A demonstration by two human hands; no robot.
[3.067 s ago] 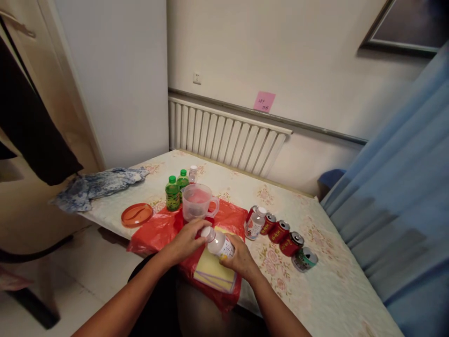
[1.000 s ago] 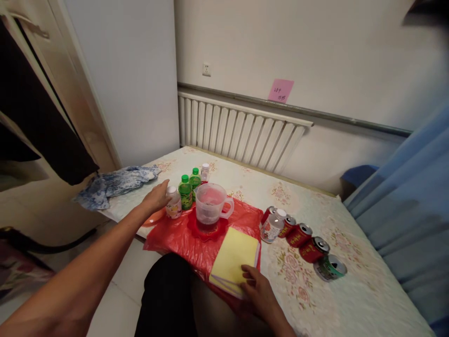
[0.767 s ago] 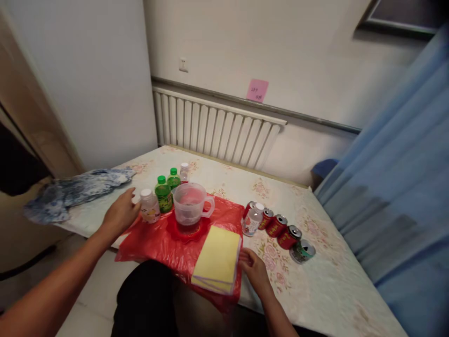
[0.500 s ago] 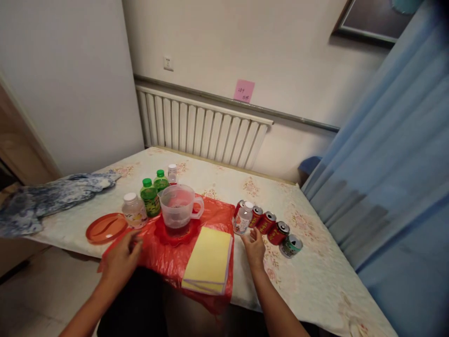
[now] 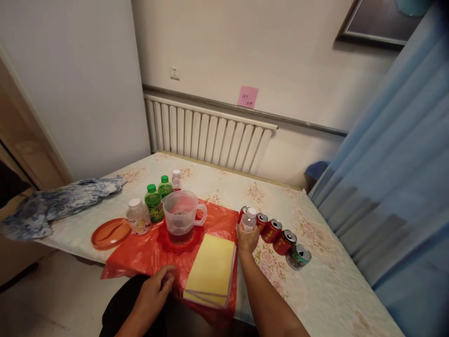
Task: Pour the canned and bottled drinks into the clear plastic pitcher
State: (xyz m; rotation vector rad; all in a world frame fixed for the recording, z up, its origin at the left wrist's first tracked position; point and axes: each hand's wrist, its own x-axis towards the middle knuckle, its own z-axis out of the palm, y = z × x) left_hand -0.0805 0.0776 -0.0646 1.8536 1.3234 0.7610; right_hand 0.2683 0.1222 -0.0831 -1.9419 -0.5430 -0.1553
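My right hand is wrapped round a small clear plastic bottle with a white cap and a pale label, upright in front of the row of cans. Over the front of the red plastic sheet, left of the yellow notebooks, hovers my left hand. Its fingers are loosely curled, thumb apart, and I see nothing in them. Behind it a clear measuring jug with dark liquid at the bottom sits in a red scalloped dish.
Red drink cans and a green can line up at right. Left of the jug stand green-capped bottles, a white-capped jar and an orange lid. A patterned cloth lies far left; a blue curtain hangs right.
My right hand has moved forward from beside the cans and closed round the small bottle. My left hand has shifted right, from near the jar to the sheet's front. The view has tilted slightly.
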